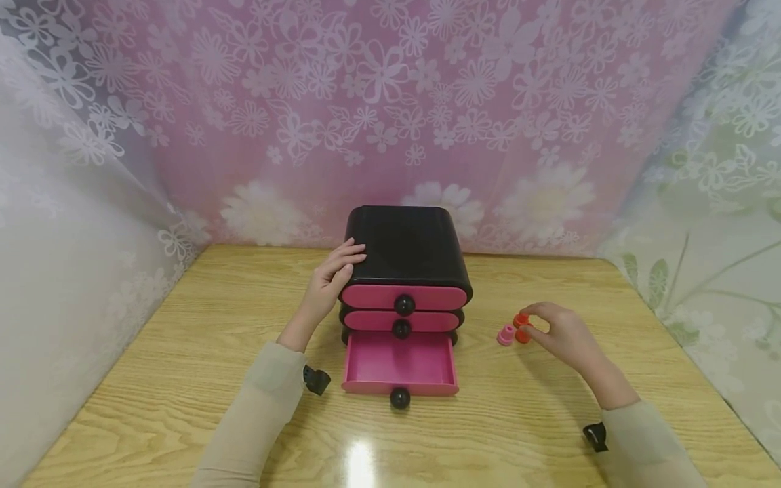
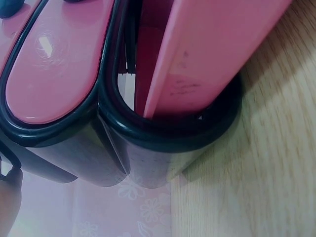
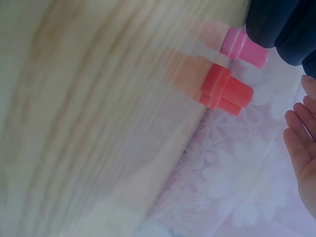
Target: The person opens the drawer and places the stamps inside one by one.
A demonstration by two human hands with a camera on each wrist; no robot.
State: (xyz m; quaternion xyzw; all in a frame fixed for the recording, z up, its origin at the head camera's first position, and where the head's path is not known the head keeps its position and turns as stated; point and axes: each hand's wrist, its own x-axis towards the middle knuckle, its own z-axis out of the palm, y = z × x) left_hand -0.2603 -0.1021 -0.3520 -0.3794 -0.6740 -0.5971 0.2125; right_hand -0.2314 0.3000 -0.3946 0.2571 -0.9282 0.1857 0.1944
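Note:
A black cabinet (image 1: 403, 244) with three pink drawers stands on the table, its bottom drawer (image 1: 399, 390) pulled out and showing a bare pink floor. My left hand (image 1: 329, 279) rests on the cabinet's upper left edge, fingers spread onto the top. To the right of the cabinet, a small pink stepped plastic peg (image 1: 506, 335) stands beside two orange-red ones (image 3: 227, 89). My right hand (image 1: 564, 335) reaches over the orange-red pegs, thumb and forefinger apart; in the right wrist view its fingers (image 3: 296, 126) are clear of them.
Round black knobs (image 1: 400, 398) stick out from the drawer fronts. The wooden table (image 1: 201, 379) runs back to a pink flowered cloth (image 1: 378, 122), with pale cloth hanging at both sides. Each wrist carries a small black camera (image 1: 316, 379).

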